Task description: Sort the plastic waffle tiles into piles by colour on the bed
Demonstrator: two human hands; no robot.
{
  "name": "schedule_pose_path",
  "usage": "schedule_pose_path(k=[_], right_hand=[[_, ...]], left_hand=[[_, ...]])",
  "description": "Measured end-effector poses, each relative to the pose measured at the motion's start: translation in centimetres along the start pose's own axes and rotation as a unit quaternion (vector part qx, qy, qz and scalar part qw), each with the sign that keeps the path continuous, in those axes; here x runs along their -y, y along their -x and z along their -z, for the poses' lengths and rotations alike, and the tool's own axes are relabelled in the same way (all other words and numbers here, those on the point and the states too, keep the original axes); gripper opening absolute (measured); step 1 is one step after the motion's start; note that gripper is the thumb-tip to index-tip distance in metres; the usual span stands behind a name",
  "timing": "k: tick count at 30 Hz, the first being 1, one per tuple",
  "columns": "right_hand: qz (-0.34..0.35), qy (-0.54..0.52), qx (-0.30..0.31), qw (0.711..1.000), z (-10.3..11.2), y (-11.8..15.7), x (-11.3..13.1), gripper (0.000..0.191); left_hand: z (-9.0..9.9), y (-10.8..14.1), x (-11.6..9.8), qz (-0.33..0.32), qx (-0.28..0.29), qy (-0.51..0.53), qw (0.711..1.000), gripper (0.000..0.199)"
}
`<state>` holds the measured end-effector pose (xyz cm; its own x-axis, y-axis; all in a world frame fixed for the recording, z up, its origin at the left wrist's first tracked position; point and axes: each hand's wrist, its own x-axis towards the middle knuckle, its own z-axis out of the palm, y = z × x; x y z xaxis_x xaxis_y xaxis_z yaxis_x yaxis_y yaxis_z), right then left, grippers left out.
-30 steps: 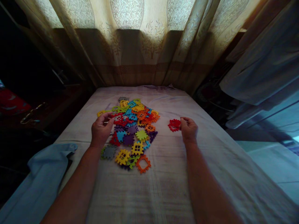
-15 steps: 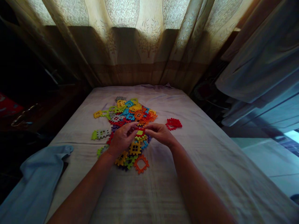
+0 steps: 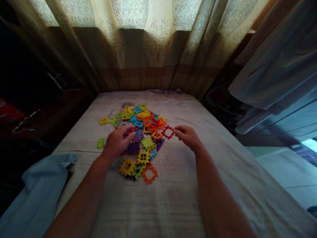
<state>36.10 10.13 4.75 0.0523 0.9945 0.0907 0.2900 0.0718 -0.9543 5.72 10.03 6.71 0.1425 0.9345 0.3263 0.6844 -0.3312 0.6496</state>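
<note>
My right hand pinches a red toothed square frame tile by its right side, at the right of a heap of interlocking plastic tiles. The tile's large opening shows the cloth through it. Over the heap's left part is my left hand, thumb and fingers apart and nothing seen between them. Near the hands lie a lime-green tile, a purple tile, a yellow window tile and an orange window tile. My left hand hides some tiles below it.
The heap lies on a bed-like surface with a pale sheet. An orange frame tile sits at its near edge. A light blue cloth hangs over the left side. Curtains close off the back; garments hang at right.
Both hands were together over the heap around a red tile. Now they are apart: my right hand has moved right with the red frame tile, my left hand leftward.
</note>
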Motion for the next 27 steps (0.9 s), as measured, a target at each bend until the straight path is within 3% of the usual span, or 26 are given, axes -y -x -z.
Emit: schedule_pose_path(k=[5,11,15,20,27], right_hand=[[-0.071,0.044,-0.129,0.988,4.6,-0.1,-3.1,0.033],[-0.141,0.145,-0.163,0.966,5.6,0.0,-5.5,0.027],[-0.160,0.156,-0.199,0.954,6.1,-0.2,-5.9,0.029],[-0.142,0.140,-0.284,0.938,6.3,-0.8,-6.6,0.042],[-0.060,0.160,-0.260,0.950,5.3,-1.2,-7.0,0.046]], left_hand=[[3.5,-0.8,2.5,0.100,0.039,-0.152,0.983,0.031],[4.7,-0.5,3.5,0.156,0.066,-0.263,0.950,0.029],[5.0,-0.4,3.6,0.186,0.134,-0.281,0.932,0.029],[4.5,-0.2,3.7,0.191,0.233,-0.248,0.921,0.028],[3.7,-0.2,3.4,0.178,0.254,-0.291,0.905,0.034]])
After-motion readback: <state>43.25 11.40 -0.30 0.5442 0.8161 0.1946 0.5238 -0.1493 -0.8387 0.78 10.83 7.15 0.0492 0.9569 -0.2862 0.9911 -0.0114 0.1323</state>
